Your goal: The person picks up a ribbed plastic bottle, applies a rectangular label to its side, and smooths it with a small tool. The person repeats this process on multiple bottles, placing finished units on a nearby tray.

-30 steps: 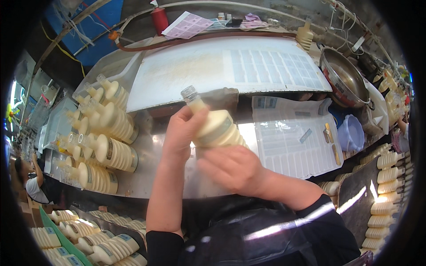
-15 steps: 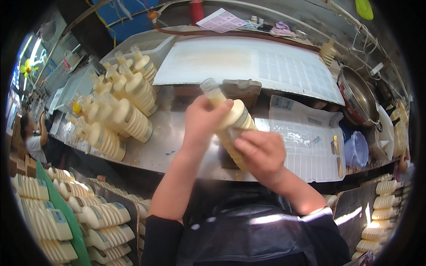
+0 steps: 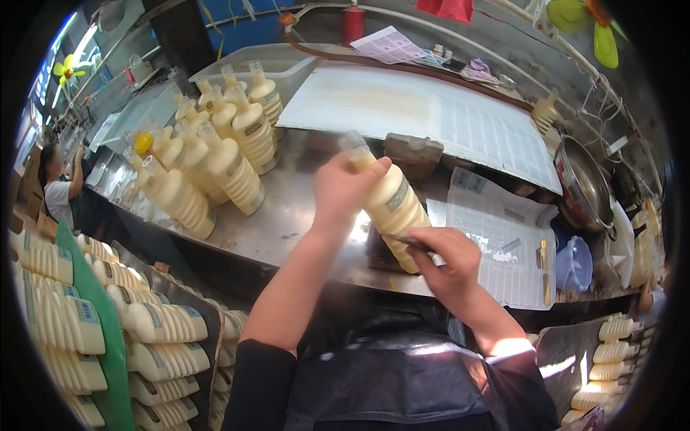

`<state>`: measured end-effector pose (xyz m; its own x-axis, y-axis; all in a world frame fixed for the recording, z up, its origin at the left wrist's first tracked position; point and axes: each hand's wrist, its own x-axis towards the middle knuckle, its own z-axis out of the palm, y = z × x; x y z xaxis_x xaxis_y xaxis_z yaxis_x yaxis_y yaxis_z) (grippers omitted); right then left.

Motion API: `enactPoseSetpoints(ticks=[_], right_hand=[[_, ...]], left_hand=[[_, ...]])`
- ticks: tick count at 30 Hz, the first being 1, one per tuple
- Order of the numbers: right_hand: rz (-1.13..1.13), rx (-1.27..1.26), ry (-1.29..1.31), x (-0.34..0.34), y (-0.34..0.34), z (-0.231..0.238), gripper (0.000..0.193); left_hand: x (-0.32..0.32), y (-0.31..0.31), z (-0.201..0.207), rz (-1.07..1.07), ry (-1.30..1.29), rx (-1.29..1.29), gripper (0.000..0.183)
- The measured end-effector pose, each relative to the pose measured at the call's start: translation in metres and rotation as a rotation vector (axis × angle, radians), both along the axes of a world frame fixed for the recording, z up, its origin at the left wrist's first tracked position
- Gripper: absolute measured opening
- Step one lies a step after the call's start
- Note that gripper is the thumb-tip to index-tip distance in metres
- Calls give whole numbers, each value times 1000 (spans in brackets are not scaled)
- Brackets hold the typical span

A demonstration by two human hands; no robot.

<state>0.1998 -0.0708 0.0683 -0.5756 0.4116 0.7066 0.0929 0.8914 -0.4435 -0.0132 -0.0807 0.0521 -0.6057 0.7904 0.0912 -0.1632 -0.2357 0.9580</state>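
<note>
Holding cream bottle (image 3: 397, 201) in left fingers (image 3: 374, 170), thin tool (image 3: 410, 240) in right fingers (image 3: 451, 246), standing bottles (image 3: 233, 169) left, translucent tray (image 3: 492, 269) right

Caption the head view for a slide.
Left hand holds a cream bottle near its neck; right hand pinches a thin dark object lower down.

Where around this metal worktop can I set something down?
Mostly bare worktop shows between the bottle cluster and the left hand. The left part of the white board behind looks free too. Crowded: the worktop's left end, packed with bottles, and its right side, covered by the translucent plastic sheet.
</note>
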Motion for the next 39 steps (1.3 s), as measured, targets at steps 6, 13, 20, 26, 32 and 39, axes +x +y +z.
enactPoseSetpoints(ticks=[6,13,20,26,32,39], right_hand=[[17,-665,159,8,16,-1,36],[35,-753,153,6,26,-14,33],[31,-832,125,4,37,-30,33],[44,-918,106,-2,54,-44,33],[28,-927,14,-14,63,-51,32],[23,-980,6,-27,70,-60,32]], left_hand=[[-4,-22,19,111,177,-77,22],[-43,-40,41,292,232,-94,29],[-71,-83,45,381,338,-163,32],[-69,-111,40,502,735,-289,22],[-73,-139,36,684,938,-323,27],[-79,-135,37,662,1192,-190,29]])
